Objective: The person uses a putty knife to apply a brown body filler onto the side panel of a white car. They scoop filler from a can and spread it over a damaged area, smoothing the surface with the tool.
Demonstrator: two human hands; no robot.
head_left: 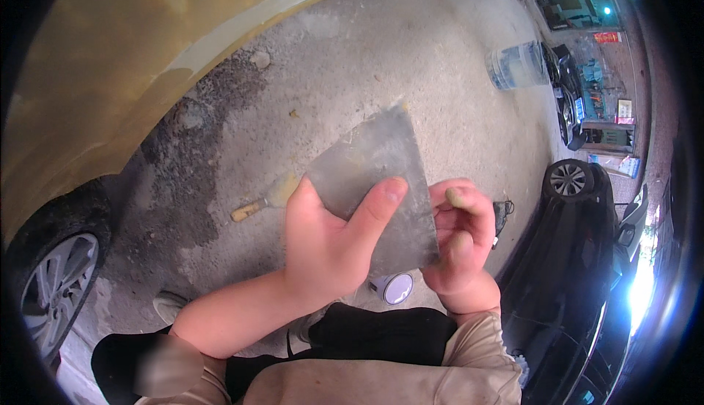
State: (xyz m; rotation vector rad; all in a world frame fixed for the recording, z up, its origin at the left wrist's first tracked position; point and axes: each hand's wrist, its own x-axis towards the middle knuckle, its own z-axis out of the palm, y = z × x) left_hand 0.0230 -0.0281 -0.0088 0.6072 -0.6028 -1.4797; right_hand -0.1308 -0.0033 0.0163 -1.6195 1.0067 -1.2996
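Note:
My left hand point(330, 247) grips a grey, smeared, flat sheet point(389, 155) by its left side, with the thumb pressed across its face. The sheet is tilted in front of me, one corner pointing up and away. Beside its right edge is my right hand point(466, 240), fingers loosely curled and apart from the thumb. Yellowish smudges mark those fingertips, and nothing shows between them. Whether the right hand touches the sheet's edge is hard to tell. On the ground beyond my left hand lies a scraper point(251, 209) with a wooden handle, its blade partly hidden.
A gold car body point(147, 45) and its wheel point(59, 287) stand close on my left. A dark car point(565, 251) is parked at the right. A clear bucket point(517, 66) sits farther off. Below the sheet is a white-lidded can point(397, 288), near my knees.

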